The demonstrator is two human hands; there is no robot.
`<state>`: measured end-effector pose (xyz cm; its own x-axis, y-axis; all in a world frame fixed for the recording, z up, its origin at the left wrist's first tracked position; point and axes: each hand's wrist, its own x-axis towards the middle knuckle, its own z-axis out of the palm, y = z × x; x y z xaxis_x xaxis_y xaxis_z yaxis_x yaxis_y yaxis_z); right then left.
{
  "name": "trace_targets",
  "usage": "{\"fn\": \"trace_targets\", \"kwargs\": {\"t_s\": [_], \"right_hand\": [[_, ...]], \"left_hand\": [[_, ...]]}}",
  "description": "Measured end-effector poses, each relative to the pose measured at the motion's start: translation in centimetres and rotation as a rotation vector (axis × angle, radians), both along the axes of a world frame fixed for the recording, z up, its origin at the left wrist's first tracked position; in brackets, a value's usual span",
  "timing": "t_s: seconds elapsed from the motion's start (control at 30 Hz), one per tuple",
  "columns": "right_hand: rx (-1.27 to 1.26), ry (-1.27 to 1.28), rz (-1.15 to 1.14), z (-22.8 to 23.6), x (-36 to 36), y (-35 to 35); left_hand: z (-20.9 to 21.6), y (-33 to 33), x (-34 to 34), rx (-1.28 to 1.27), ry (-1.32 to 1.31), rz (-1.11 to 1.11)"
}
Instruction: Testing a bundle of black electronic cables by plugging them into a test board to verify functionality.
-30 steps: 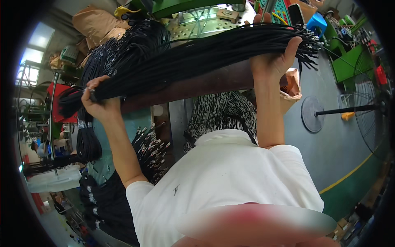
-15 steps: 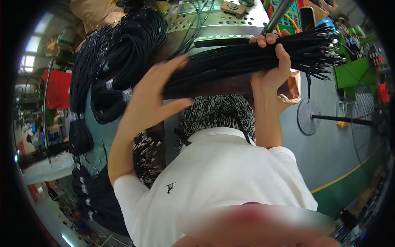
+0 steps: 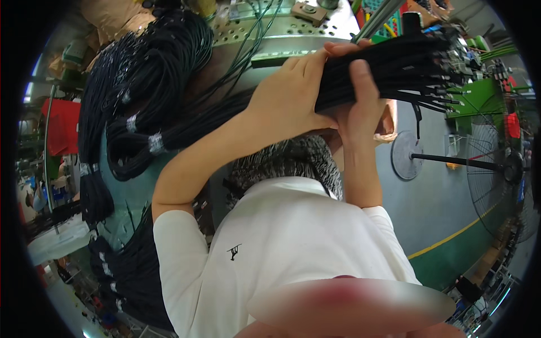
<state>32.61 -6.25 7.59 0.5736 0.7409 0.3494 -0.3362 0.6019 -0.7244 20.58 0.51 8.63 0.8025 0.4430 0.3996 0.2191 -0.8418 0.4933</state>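
Cable bundle [image 3: 400, 65], black, running left to upper right of frame, connector ends [image 3: 451, 76] fanned out at upper right. Change versus half a second ago: left hand [image 3: 290, 96] shifted right along bundle, now close beside right hand [image 3: 360, 107]. Likely meaning: handling concentrated near connector end, taped loop [image 3: 156, 143] at left, apparently bundle's tail, hand-free. Left cupped over bundle, thumb spread, full closure impossible to tell. Right wrapped around bundle, thumb on near side.
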Motion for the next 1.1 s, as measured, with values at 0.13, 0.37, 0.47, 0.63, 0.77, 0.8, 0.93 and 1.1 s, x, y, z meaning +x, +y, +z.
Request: {"fn": "trace_targets", "kwargs": {"t_s": [0.13, 0.37, 0.47, 0.63, 0.77, 0.8, 0.93, 1.1], "right_hand": [[-0.222, -0.392, -0.068, 2.3, 1.4, -0.2], [-0.225, -0.244, -0.267, 6.1, -1.4, 3.6], [-0.402, -0.735, -0.194, 8.4, -1.9, 4.0], [0.177, -0.841, -0.475, 10.1, 0.5, 3.4], [0.830, -0.401, -0.548, 8.8, 2.2, 2.7], [0.646, -0.797, -0.767, 8.8, 0.4, 4.5], [0.218, -0.827, -0.335, 4.5, 5.7, 4.0], [0.689, -0.696, -0.662, 11.4, -1.9, 8.3]], "left_hand": [[-0.6, 0.7, 1.3, -0.209, -0.074, 0.098], [-0.6, 1.2, 1.4, -0.362, -0.339, 0.078], [-1.1, 1.6, 1.4, -0.443, -0.521, 0.084], [0.0, 3.9, -1.6, -0.794, -0.731, 0.074], [0.5, 1.7, 0.2, -0.422, -0.203, 0.276], [0.3, 1.8, 0.3, -0.415, -0.363, 0.102], [1.5, 4.8, -1.9, -0.498, -0.529, -0.005], [0.0, 1.0, 0.3, -0.246, -0.540, -0.052]]}}
